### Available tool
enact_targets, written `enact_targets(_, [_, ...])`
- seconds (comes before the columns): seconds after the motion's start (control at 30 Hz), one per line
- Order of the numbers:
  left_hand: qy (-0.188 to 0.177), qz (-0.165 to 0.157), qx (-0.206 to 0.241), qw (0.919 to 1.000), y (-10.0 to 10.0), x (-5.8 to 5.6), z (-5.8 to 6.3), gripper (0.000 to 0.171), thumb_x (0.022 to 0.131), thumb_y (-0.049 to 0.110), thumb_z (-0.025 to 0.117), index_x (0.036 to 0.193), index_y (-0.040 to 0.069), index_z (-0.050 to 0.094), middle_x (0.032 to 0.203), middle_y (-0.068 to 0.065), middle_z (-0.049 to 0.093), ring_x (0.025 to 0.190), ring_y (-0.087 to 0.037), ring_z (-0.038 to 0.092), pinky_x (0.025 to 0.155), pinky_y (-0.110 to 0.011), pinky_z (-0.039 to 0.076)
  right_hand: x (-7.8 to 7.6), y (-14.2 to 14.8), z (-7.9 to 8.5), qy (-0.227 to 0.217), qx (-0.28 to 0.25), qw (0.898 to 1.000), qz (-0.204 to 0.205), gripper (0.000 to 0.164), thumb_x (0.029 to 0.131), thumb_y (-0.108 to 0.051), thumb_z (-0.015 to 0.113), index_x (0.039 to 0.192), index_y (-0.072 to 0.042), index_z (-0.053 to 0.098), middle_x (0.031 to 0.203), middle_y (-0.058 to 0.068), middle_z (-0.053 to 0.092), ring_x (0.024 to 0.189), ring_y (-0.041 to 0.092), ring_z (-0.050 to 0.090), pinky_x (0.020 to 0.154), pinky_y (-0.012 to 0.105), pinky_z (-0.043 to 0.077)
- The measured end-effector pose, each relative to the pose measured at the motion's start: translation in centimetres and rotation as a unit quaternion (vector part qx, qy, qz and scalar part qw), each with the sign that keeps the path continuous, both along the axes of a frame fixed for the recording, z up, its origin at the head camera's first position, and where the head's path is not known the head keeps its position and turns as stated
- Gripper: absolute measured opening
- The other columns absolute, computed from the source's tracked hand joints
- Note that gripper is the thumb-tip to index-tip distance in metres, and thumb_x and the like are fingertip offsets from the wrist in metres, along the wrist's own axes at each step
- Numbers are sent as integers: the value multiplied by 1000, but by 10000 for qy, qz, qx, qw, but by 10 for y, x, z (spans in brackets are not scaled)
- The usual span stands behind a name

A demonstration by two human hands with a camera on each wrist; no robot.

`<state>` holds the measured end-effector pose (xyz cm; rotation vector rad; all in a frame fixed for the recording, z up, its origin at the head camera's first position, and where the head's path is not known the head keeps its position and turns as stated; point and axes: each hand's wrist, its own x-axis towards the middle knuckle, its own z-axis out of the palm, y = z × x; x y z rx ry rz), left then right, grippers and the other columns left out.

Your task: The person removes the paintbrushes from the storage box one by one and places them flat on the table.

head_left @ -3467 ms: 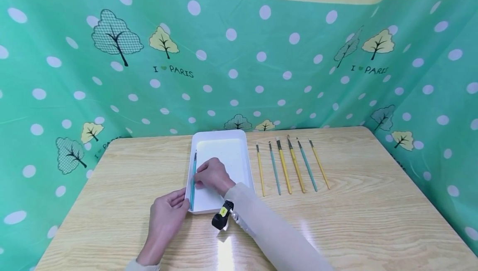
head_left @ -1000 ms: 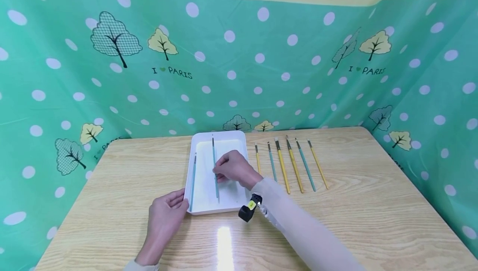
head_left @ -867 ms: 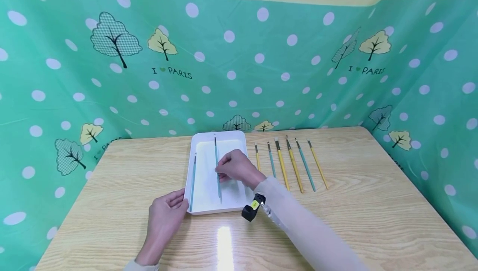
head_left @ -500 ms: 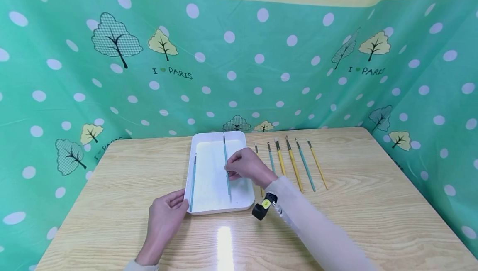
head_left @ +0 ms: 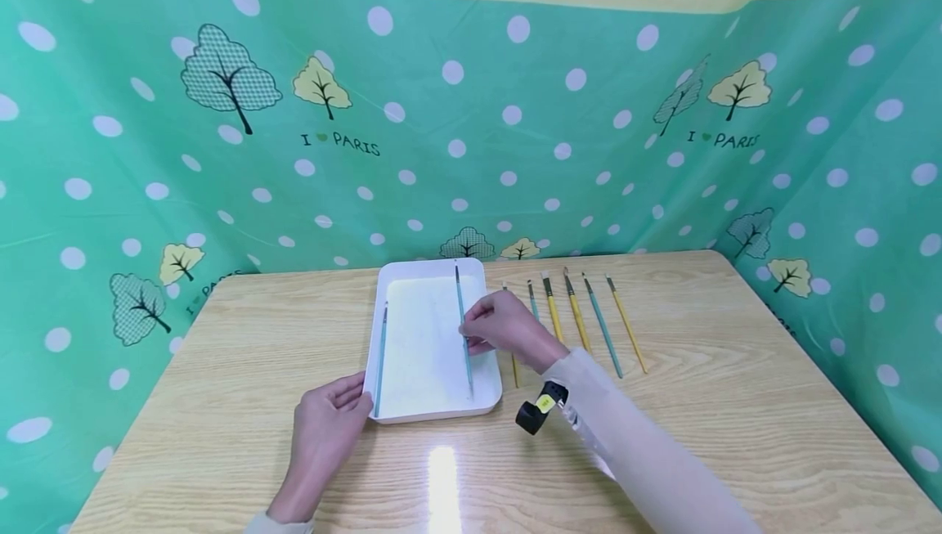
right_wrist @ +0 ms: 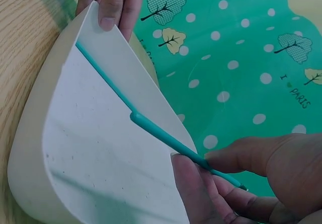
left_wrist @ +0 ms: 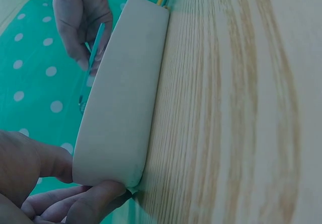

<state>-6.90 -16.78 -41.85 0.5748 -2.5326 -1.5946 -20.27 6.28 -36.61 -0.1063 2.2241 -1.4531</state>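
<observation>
My right hand [head_left: 513,327] pinches a teal paintbrush [head_left: 467,362] over the right side of a white tray [head_left: 434,417], its bristle end pointing to the tray's far edge. In the right wrist view, thumb and fingers close around the handle of this paintbrush [right_wrist: 163,136]. My left hand [head_left: 328,428] grips the tray's near left corner; in the left wrist view its thumb and fingers [left_wrist: 95,199] lie on either side of the tray wall [left_wrist: 121,93]. A second teal paintbrush [head_left: 381,362] lies inside along the tray's left wall.
Right of the tray, several yellow paintbrushes [head_left: 627,325] and teal paintbrushes [head_left: 603,325] lie in a row on the wooden table [head_left: 736,403]. My right forearm partly covers some of them. A green dotted cloth [head_left: 412,150] hangs behind the table.
My right hand has left the brush at the tray's left wall and carried the other teal paintbrush rightward across the tray. The left hand has stayed on the corner.
</observation>
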Motion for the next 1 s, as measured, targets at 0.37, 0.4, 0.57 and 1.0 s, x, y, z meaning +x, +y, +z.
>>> enact_targets(0.37, [-60,42,16,10000,1,0,1,39,94,8,63,131,-5,64,126,-26,69,117,-37,70,88,-28,64,-3,26,-1,41,-72,9998,-179,13,95,-7,69,106,-1,69,100,14,71,84,22,71,76,32,68])
enact_targets(0.4, [-67,41,24,10000,0,0,1,39,94,8,63,131,-5,64,125,-26,69,117,-37,70,88,-28,63,-3,28,-1,48,-66,9997,-215,14,95,-7,69,107,0,69,101,14,71,84,22,71,76,31,68])
enact_targets(0.57, [-117,45,13,9999,0,1,1,39,94,8,63,131,-4,64,125,-26,69,117,-37,70,88,-28,63,-4,40,-5,95,-62,9995,-307,16,95,-6,68,110,0,69,105,15,70,87,22,71,75,29,67])
enact_targets(1.0, [-49,57,65,10000,-1,1,0,39,94,8,64,131,-4,64,125,-26,70,117,-37,70,88,-26,63,-4,67,-7,195,46,9990,-409,26,97,-9,68,119,4,67,109,17,70,88,21,70,82,34,67])
